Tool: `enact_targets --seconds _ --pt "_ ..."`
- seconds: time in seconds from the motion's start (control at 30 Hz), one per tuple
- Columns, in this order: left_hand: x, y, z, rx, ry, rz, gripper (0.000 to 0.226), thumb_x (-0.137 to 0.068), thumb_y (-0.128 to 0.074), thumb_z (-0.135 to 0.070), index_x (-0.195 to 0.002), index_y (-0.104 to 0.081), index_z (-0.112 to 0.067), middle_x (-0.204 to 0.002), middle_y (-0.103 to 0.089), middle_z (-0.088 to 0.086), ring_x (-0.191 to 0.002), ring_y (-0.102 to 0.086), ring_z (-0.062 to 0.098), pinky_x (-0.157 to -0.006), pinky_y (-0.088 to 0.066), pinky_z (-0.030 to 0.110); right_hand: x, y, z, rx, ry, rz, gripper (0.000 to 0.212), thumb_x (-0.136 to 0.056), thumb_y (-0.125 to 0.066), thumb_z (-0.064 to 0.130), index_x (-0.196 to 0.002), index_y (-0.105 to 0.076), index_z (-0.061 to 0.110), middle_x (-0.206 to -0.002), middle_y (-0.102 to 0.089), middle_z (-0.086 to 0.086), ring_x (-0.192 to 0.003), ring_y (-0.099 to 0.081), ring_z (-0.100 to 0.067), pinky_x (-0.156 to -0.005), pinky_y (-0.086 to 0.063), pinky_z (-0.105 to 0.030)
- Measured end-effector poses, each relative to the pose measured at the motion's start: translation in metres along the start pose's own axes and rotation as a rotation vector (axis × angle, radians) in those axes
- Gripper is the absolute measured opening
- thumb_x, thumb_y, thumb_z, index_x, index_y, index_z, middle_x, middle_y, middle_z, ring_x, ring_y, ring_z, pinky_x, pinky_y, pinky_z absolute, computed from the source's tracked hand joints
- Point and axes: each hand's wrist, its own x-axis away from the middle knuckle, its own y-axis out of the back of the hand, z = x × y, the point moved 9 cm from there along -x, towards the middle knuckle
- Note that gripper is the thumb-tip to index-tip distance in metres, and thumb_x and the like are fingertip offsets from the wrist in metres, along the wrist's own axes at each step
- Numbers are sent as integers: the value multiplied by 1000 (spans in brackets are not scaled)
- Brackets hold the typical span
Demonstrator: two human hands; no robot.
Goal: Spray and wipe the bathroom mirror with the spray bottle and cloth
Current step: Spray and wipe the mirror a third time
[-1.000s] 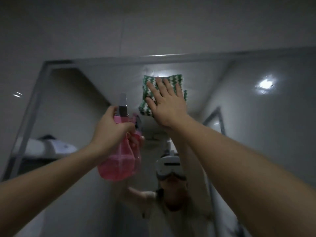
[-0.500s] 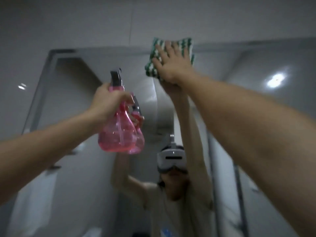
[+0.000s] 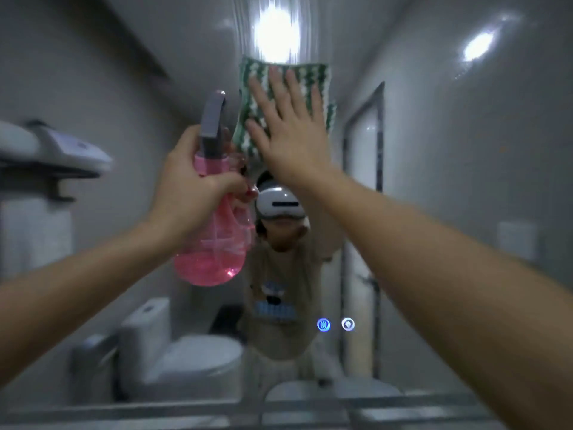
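The cloth (image 3: pixel 286 88) is pressed flat to the mirror (image 3: pixel 434 181) by the spread right hand (image 3: pixel 294 141); the spray bottle (image 3: pixel 214 231) is gripped by the left hand (image 3: pixel 189 187). Wiping looks midway, the lower glass seemingly left.

Translucent pink plastic spray bottle (image 3: pixel 214 252): glossy, smooth, with highlights on its rounded belly; matt grey plastic trigger head (image 3: pixel 213 116) on top. Green-and-white striped knitted cloth (image 3: pixel 313 79): coarse, ribbed weave, matt. Large bathroom mirror (image 3: pixel 434 169): smooth reflective glass, glossy, lamp glare streaked near the top. Reflected white toilet (image 3: pixel 173 349): smooth, glazed look. Reflected walls: polished sheen.
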Motion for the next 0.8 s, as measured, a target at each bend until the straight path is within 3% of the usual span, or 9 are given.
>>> enact_targets --seconds 0.1,0.2,0.3,0.37,0.53,0.63,0.8 --pt "38 0 23 8 39 -6 54 -45 -71 -20 -95 -56 -34 -86 -66 -11 -74 -62 10 -66 -54 29 77 -19 22 -31 18 -4 59 -97 -19 52 -150 -17 28 -159 -12 -3 -146 -6 -24 -117 3 -47" --pt "78 0 44 -57 66 -7 49 -57 -74 -4 -101 -57 -18 -74 -62 -6 -59 -56 1 -56 -49 16 147 -34 37 -68 34 -13 57 -96 -31 49 -148 -30 25 -156 -23 -5 -145 -15 -25 -117 0 -46" --pt "119 4 74 -67 183 11 29 -61 -74 3 -82 -55 -6 -54 -60 -3 -46 -53 1 -46 -43 10 205 -50 47 -80 34 31 58 -96 -33 48 -149 -25 25 -157 -19 -5 -145 -12 -23 -117 -3 -48" --pt "144 4 89 -80 226 47 28 -65 -75 1 -82 -55 -8 -59 -65 -9 -51 -59 1 -48 -44 8 241 -61 57 -83 47 69 58 -96 -33 48 -149 -23 26 -157 -18 -4 -145 -11 -23 -118 -2 -47" --pt "198 6 125 -137 322 42 30 -70 -69 10 -95 -54 5 -68 -58 5 -52 -60 5 -46 -45 11 340 -86 85 -55 135 129 59 -96 -40 48 -149 -24 27 -158 -13 -2 -145 -14 -22 -118 -6 -47" --pt "220 2 135 -158 336 74 33 -69 -70 10 -97 -54 2 -69 -58 2 -55 -60 5 -51 -47 13 371 -93 89 -39 123 142 60 -95 -42 49 -149 -23 29 -157 -13 -1 -145 -13 -21 -118 -7 -46" --pt "250 -8 139 -148 353 76 56 -67 -70 12 -107 -51 -22 -67 -56 -10 -58 -56 -3 -55 -44 10 374 -89 89 -43 129 123 57 -96 -41 50 -147 -30 27 -156 -21 -2 -144 -17 -21 -117 -10 -47"
